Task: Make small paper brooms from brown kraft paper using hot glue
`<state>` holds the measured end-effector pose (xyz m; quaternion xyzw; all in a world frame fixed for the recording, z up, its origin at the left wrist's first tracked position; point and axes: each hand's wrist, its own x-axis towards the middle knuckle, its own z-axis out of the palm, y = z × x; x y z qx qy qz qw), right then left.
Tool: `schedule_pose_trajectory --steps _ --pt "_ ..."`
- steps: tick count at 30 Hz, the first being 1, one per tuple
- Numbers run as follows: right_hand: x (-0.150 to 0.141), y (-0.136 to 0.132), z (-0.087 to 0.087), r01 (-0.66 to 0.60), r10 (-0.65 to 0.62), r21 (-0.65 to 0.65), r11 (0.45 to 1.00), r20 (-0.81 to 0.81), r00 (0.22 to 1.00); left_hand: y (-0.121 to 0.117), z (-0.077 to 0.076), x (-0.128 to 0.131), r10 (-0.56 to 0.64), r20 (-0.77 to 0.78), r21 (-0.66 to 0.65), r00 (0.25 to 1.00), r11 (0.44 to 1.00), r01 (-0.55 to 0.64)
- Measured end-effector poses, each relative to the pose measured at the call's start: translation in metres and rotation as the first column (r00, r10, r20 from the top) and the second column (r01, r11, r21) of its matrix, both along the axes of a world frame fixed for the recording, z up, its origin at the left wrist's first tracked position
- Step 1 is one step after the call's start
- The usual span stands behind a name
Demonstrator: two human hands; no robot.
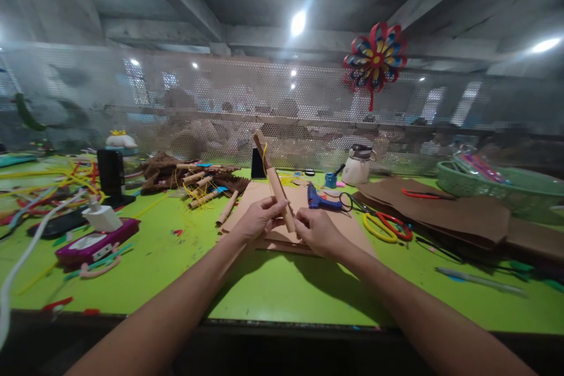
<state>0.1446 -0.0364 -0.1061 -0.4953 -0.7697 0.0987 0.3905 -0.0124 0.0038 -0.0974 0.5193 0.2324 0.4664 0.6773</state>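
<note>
My left hand (pixel 259 217) is closed round a rolled brown paper tube (pixel 277 185), which leans up and away to the left. A thin yellow strip hangs near the tube's darker upper end. At the lower end, my right hand (pixel 319 230) is closed, its fingertips pinched against the tube's edge; whether something small is between them I cannot make out. Beneath both hands lie flat sheets of brown paper (pixel 348 226). A blue glue gun (pixel 324 200) rests on the sheets just beyond my right hand.
Scissors with yellow and red handles (pixel 381 228) lie at right, near more brown paper (pixel 440 211) and a green basket (pixel 497 188). Finished-looking paper rolls (pixel 202 179) are heaped at left. A purple power strip (pixel 99 244) with a white charger (pixel 102 217) sits nearer on the green table (pixel 176 282).
</note>
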Motion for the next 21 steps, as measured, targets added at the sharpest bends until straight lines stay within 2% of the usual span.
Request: schedule_pose_trajectory --steps 2,5,10,14,18,21 --pt "0.001 0.0 0.001 0.014 -0.014 0.003 1.0 0.021 1.0 -0.001 0.0 0.0 0.019 -0.008 -0.004 1.0 1.0 -0.019" --pt "0.002 -0.002 0.004 -0.02 0.017 -0.087 0.996 -0.031 0.999 0.0 0.0 0.001 0.046 -0.011 -0.003 0.999 0.999 -0.046" --pt "-0.002 -0.006 0.01 -0.133 0.073 -0.27 0.954 -0.223 0.972 0.003 -0.002 0.002 0.085 -0.018 0.039 0.996 0.996 -0.085" --pt "-0.005 -0.007 0.011 -0.201 0.069 -0.349 0.915 -0.357 0.932 0.003 -0.002 0.001 0.074 -0.039 0.055 0.996 0.996 -0.072" --pt "-0.005 -0.005 0.007 -0.317 0.099 -0.363 0.876 -0.507 0.856 0.003 -0.002 -0.001 0.091 -0.045 0.064 0.995 0.994 -0.088" --pt "-0.004 -0.004 0.005 -0.442 0.079 -0.402 0.802 -0.662 0.745 0.002 0.0 -0.001 0.091 -0.027 0.072 0.995 0.993 -0.089"
